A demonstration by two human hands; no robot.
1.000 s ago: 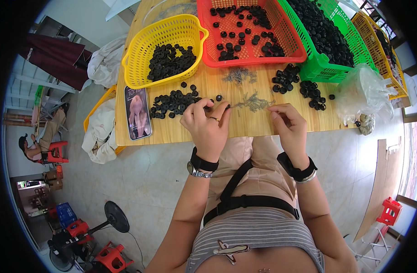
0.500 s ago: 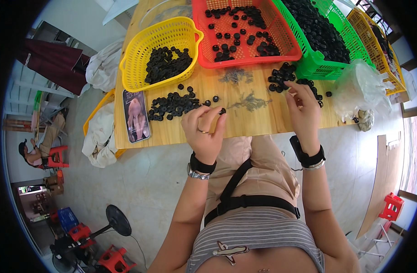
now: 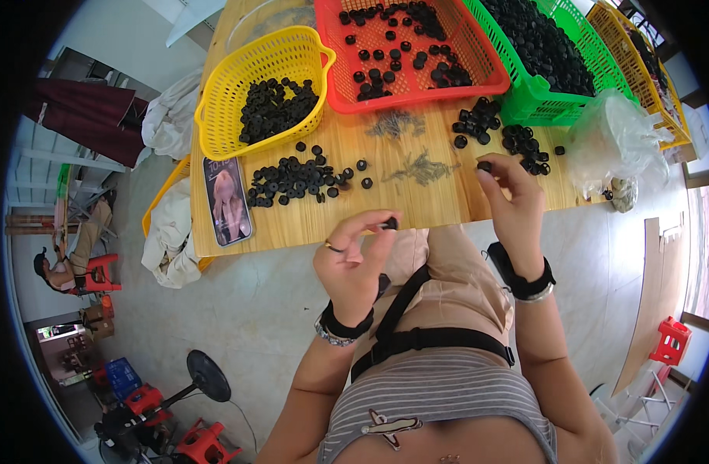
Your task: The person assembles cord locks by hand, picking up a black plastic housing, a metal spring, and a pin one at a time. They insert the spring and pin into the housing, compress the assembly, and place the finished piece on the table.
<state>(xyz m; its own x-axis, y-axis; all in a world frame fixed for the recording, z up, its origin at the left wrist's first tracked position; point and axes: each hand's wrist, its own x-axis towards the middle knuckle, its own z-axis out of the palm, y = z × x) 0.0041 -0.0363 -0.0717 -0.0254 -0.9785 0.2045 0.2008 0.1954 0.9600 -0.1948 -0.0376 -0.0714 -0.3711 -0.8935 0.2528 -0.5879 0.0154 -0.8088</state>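
Note:
Between its thumb and forefinger, my left hand point(image 3: 353, 259) pinches a small black disc point(image 3: 390, 223) just off the table's near edge. My right hand point(image 3: 517, 193) has a small black wheel point(image 3: 484, 166) at its fingertips, over the tabletop. Beyond my left hand lies a pile of black discs with centre holes point(image 3: 289, 182). Two clusters of black wheels sit past my right hand, a left cluster point(image 3: 477, 120) and a right cluster point(image 3: 527, 147). Thin metal pins point(image 3: 422, 167) are scattered in the middle, with a second heap of pins point(image 3: 395, 124) farther back.
A yellow basket point(image 3: 207, 116), a red basket point(image 3: 416, 99) and a green crate point(image 3: 552, 114) hold black parts along the back. The phone point(image 3: 229, 203) lies at the left edge of the wooden table point(image 3: 293, 224). A clear plastic bag point(image 3: 613, 147) hangs by the right corner.
My left hand has come back toward me and slightly right with its disc, past the table edge. My right hand has drawn back from the wheel cluster, a wheel now at its fingertips.

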